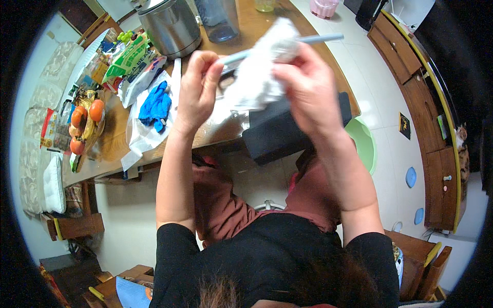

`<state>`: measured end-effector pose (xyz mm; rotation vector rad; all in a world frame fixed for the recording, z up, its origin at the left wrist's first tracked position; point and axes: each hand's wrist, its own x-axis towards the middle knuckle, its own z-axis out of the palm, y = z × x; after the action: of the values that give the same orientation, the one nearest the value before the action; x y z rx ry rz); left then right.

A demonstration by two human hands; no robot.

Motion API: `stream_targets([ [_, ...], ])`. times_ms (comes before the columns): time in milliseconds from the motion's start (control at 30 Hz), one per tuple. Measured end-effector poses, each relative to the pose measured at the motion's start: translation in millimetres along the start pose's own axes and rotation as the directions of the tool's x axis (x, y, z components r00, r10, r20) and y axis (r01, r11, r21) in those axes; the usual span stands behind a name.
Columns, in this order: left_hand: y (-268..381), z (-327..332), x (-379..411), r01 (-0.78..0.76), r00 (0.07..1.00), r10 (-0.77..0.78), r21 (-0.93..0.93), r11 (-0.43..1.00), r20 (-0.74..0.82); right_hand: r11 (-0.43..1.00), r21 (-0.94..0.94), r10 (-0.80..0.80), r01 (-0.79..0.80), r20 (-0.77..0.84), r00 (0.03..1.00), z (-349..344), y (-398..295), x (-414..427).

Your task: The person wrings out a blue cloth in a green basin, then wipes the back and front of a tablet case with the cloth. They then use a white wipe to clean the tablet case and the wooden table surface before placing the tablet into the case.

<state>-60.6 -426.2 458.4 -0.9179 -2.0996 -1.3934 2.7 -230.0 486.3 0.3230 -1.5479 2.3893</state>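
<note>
My left hand (197, 90) pinches one end of a slim pale blue-grey rod (321, 38) between thumb and fingers. In my right hand (314, 90) is a crumpled white cloth or tissue (260, 73), which covers the middle of the rod; the far end sticks out to the right. Motion blur hides the cloth's exact material. Below my right hand, a black box-like object (273, 133) juts over the table's front edge. A crumpled blue cloth (155, 106) lies on white sheeting (144, 140) to the left of my left hand.
On the wooden table (115, 125) stand a steel pot-like container (169, 29) and a bluish transparent vessel (218, 23). Bananas and persimmons (88, 119) lie at the left, near a green-and-white package (133, 71). A light-green basin (362, 142) is on the floor, right. A cat (462, 146) rests by the wooden cabinet (435, 134).
</note>
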Motion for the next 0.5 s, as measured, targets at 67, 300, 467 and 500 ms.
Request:
stream_targets([
  [67, 7.3, 1.8, -17.9, -0.039, 0.998, 0.04, -0.034, 0.999, 0.043, 0.993, -0.085, -0.098, 0.086, -0.141, 0.985, -41.5, -8.0, -7.8],
  [300, 6.5, 25.2, -69.6, -0.195, 0.968, 0.182, 0.065, 0.979, 0.173, 0.939, -0.206, 0.16, -0.277, -0.451, 0.878, -186.1, -9.4, 17.9],
  [467, 6.3, 34.7, -83.7, -0.207, 0.959, 0.173, 0.137, 0.969, 0.225, 0.781, -0.249, 0.472, -0.573, -0.368, 0.801, -169.9, -4.9, 33.6],
  [500, 5.7, 34.6, -86.5, -0.212, 0.956, 0.175, 0.141, 0.967, 0.234, 0.768, -0.283, 0.486, -0.574, -0.326, 0.811, -173.2, -1.8, 38.0],
])
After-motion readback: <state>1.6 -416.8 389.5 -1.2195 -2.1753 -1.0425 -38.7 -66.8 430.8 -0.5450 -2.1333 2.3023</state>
